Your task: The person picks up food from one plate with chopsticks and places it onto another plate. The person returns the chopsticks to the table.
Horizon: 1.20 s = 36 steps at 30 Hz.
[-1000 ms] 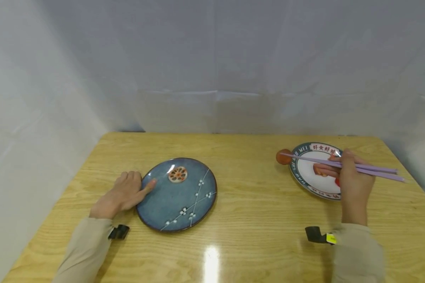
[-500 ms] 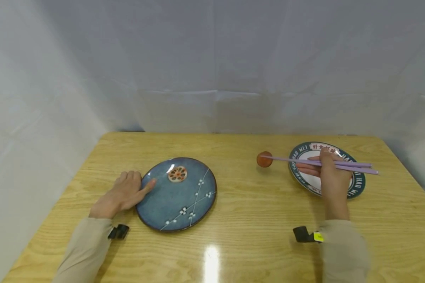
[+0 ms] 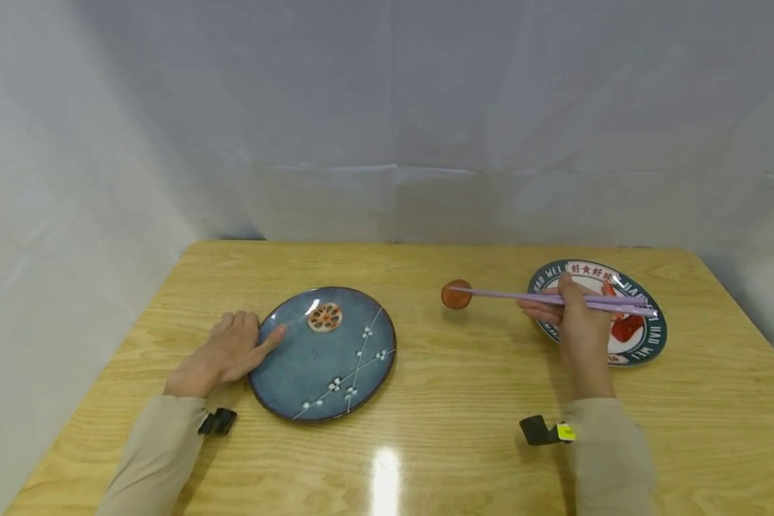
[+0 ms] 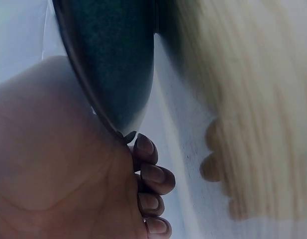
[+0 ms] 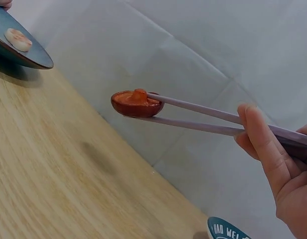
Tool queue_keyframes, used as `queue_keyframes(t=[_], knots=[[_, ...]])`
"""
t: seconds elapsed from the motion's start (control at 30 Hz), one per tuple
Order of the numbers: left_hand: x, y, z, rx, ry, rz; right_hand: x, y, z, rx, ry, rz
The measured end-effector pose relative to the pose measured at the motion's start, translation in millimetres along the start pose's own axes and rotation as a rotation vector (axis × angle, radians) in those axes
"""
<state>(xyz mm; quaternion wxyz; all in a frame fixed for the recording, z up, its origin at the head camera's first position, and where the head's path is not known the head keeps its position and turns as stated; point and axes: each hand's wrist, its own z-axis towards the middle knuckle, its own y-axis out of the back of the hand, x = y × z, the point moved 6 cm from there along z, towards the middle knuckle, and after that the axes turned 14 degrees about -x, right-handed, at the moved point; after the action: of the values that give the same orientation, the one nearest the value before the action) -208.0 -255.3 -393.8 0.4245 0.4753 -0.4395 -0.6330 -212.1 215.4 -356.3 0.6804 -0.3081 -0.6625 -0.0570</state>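
My left hand (image 3: pixel 228 355) holds the left rim of a blue-grey plate (image 3: pixel 325 365) with white blossoms, thumb over the edge. The other fingers are bent beside and below the rim in the left wrist view. On this plate lies a lotus root slice (image 3: pixel 325 317). My right hand (image 3: pixel 583 340) grips a pair of lilac chopsticks (image 3: pixel 503 294). Their tips pinch a reddish-brown mushroom (image 5: pixel 127 108) with a stub of stem, raised off the table between the two plates. Behind the right hand, partly hidden, is a green-rimmed white plate (image 3: pixel 656 340).
Red food pieces (image 3: pixel 626 327) lie on the green-rimmed plate. The wooden table (image 3: pixel 451 416) ends at its back edge before a pale hanging cloth (image 3: pixel 387 129). Small black cameras are worn at both wrists.
My right hand has moved left with the chopsticks and mushroom, from over the green-rimmed plate toward the middle of the table. The left hand and blue-grey plate have stayed put.
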Motion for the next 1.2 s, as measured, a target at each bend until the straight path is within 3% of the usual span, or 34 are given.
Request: queue_keyframes(t=[0.33,0.53,1.2], knots=[[-0.9,1.4,-0.3,0.000,0.008,-0.004,-3,-10,-3.8,0.058,0.038,-0.032],[-1.3,1.1,0.5,0.002,0.001,-0.004,-7,-18,-8.4,0.044,-0.025,-0.038],[-2.2,0.9,-1.5,0.013,0.008,-0.006,-34,-69,-31.8,0.197,0.029,-0.083]])
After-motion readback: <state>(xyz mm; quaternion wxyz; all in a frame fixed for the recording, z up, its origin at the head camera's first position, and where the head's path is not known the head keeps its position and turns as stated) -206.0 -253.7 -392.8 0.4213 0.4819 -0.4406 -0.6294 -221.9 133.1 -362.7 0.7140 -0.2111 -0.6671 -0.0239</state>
